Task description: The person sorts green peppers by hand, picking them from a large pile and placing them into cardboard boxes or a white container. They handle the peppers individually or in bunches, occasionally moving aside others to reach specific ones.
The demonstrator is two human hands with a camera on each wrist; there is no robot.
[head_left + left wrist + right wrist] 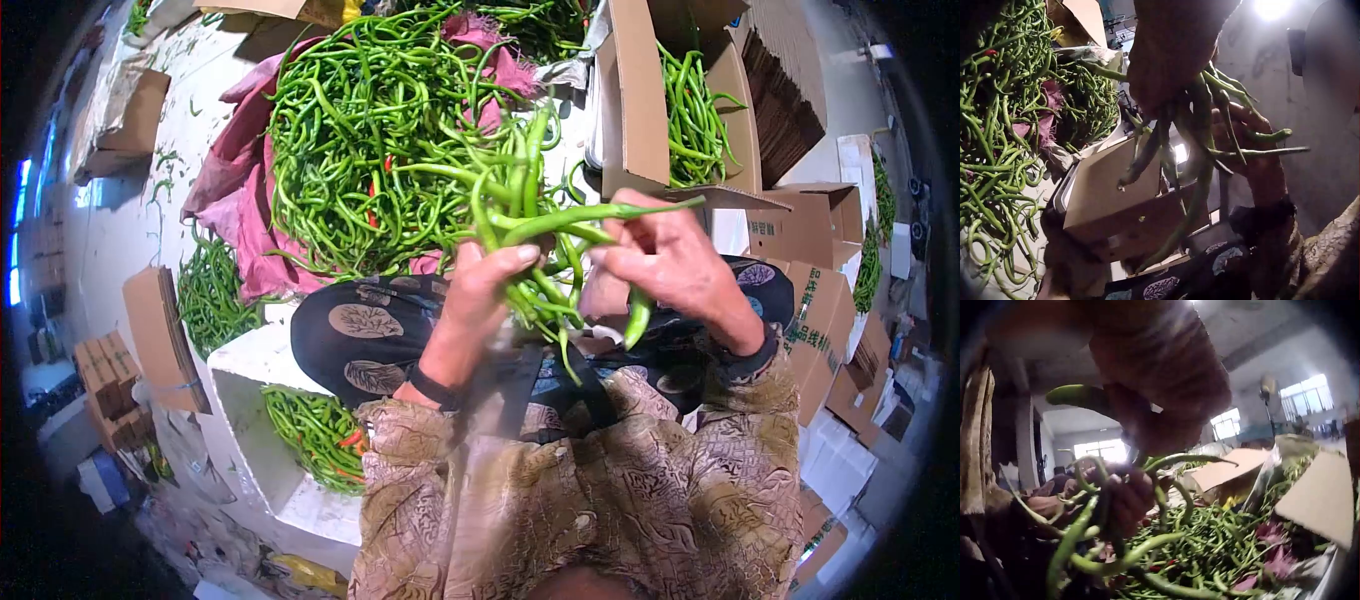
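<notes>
My left hand (478, 288) grips a loose bunch of long green chili peppers (520, 185) in front of my lap, its thumb lying across them. Stems and tips stick out in several directions, also in the left wrist view. Close by on the right, my right hand (685, 268) has its fingers curled round a green chili pepper (637, 318), whose end points down below the palm. In the right wrist view this pepper's end (1075, 395) juts out from the hand. Another long pepper (600, 213) from the bunch reaches across to the right fingers.
Ahead lies a big heap of green chili peppers (350, 140) with a few red ones, on pink cloth (225, 190). An opened cardboard box (640, 90) holding peppers stands front right. A white foam box (250, 450) with peppers sits at my left. Flattened cardboard (785, 95) is stacked far right.
</notes>
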